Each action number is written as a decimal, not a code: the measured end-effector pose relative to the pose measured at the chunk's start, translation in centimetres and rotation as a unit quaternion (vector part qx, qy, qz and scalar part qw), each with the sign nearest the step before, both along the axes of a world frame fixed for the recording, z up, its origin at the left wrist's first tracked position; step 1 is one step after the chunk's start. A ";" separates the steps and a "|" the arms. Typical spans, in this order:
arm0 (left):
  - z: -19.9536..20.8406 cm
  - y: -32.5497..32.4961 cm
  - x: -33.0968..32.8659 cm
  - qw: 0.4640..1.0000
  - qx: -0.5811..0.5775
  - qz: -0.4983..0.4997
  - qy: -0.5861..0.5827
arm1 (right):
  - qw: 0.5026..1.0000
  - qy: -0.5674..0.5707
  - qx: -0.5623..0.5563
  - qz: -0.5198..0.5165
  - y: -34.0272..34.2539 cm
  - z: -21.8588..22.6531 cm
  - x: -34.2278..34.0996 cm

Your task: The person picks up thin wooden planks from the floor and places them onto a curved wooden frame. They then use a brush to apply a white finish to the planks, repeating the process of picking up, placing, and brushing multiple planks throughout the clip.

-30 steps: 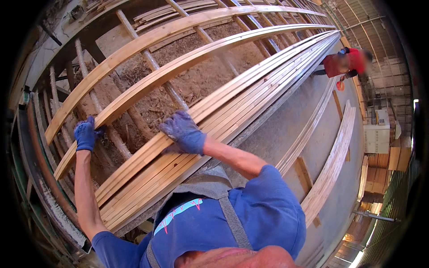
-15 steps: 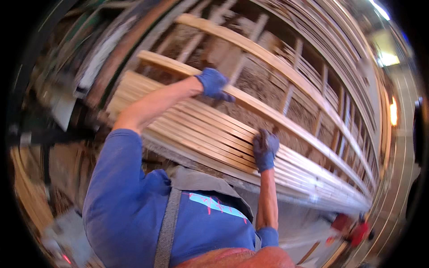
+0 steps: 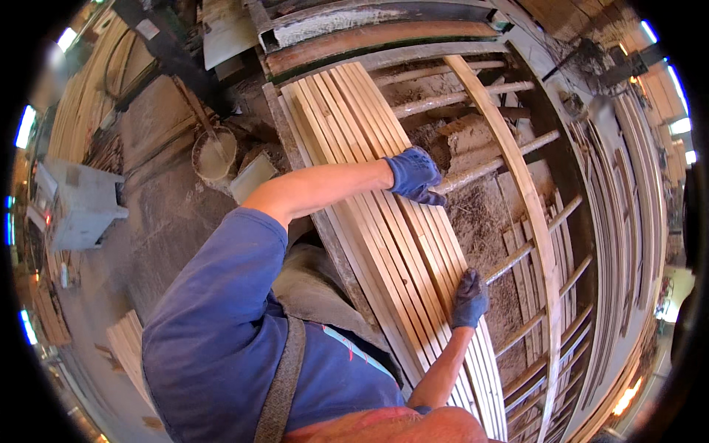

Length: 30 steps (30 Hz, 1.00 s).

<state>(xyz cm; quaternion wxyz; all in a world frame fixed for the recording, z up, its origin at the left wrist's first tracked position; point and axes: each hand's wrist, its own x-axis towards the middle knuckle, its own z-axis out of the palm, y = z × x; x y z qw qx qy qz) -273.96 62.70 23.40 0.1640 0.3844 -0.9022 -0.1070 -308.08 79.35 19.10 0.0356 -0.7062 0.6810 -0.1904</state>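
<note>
A row of long, pale wooden boards (image 3: 362, 177) lies side by side in front of me. My left hand (image 3: 415, 176), in a blue work glove, is closed over the row's outer edge, gripping the outermost board there. Nearer to me, the fingers of my right hand (image 3: 470, 299), gloved in the same blue, curl over that edge. The undersides of both hands are hidden. Apart from the row, a single wooden board (image 3: 517, 166) lies to the right across the rack's round bars (image 3: 473, 173).
Wood shavings and scraps (image 3: 480, 210) lie below the bars. More long boards (image 3: 628, 214) are stacked at the far right. A bucket (image 3: 214, 153) and a grey machine cabinet (image 3: 85, 203) stand on the left. A steel beam (image 3: 384, 37) crosses the far end.
The view has turned. The board my left hand held away from the row now lies against it, both hands at the row's outer edge. The other separate board remains apart.
</note>
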 end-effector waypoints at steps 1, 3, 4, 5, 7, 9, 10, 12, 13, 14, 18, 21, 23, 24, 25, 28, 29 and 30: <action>-0.2 0.1 0.2 1.000 0.012 0.006 0.005 | 0.999 0.002 0.033 -0.009 -0.1 0.8 1.0; 0.2 0.1 -0.1 1.000 0.016 0.005 0.014 | 0.998 0.012 0.054 -0.027 -0.1 1.9 1.7; 0.1 0.1 -0.1 1.000 0.017 0.003 0.013 | 0.998 0.015 0.050 -0.029 0.1 1.2 1.6; 0.2 0.1 -0.1 1.000 0.013 0.006 0.016 | 0.998 0.021 0.042 -0.029 -0.1 1.2 1.5; -1.4 -0.4 0.0 0.999 -0.023 0.011 0.025 | 0.996 0.046 0.065 -0.046 -0.5 1.6 1.6; -0.3 -0.1 -0.3 0.998 0.046 0.037 -0.031 | 0.993 0.044 0.096 -0.057 -0.6 3.4 2.9; 0.6 0.2 -0.2 0.996 0.036 0.032 -0.068 | 0.994 0.047 0.085 -0.058 -0.5 2.9 3.0; 2.7 0.8 0.4 0.990 0.022 0.018 -0.137 | 0.994 0.059 0.069 -0.062 -0.7 2.3 2.8; 3.7 2.2 0.8 0.985 0.095 0.015 -0.146 | 0.998 0.040 -0.025 -0.047 0.2 2.0 3.4; 3.6 3.3 1.6 0.997 0.012 -0.008 -0.072 | 0.996 0.067 -0.032 -0.056 0.4 1.7 3.2; 2.1 11.2 6.9 0.978 -0.128 0.005 0.163 | 0.989 0.108 -0.005 -0.103 1.7 0.9 3.4; 2.6 19.1 11.7 0.953 -0.099 0.046 0.282 | 0.993 0.096 -0.024 -0.064 1.5 -0.7 2.3; 0.3 24.0 14.4 0.944 -0.023 0.090 0.315 | 0.994 0.062 0.021 -0.091 1.1 -1.0 2.2; -1.9 26.6 15.5 0.943 0.030 0.107 0.315 | 0.994 0.034 0.045 -0.092 1.1 -0.8 2.2; -4.1 29.2 16.8 0.938 0.076 0.129 0.313 | 0.990 0.026 0.081 -0.113 0.9 -0.1 3.0; -10.9 36.0 21.3 0.919 0.282 0.234 0.148 | 0.990 -0.029 0.123 -0.062 0.6 -1.9 -1.5; -14.0 38.8 23.0 0.897 0.312 0.286 0.129 | 0.979 -0.113 0.160 -0.060 0.1 -1.1 -0.9; -18.8 42.0 24.5 0.859 0.369 0.336 0.118 | 0.947 -0.215 0.224 -0.084 -0.6 -0.4 -1.4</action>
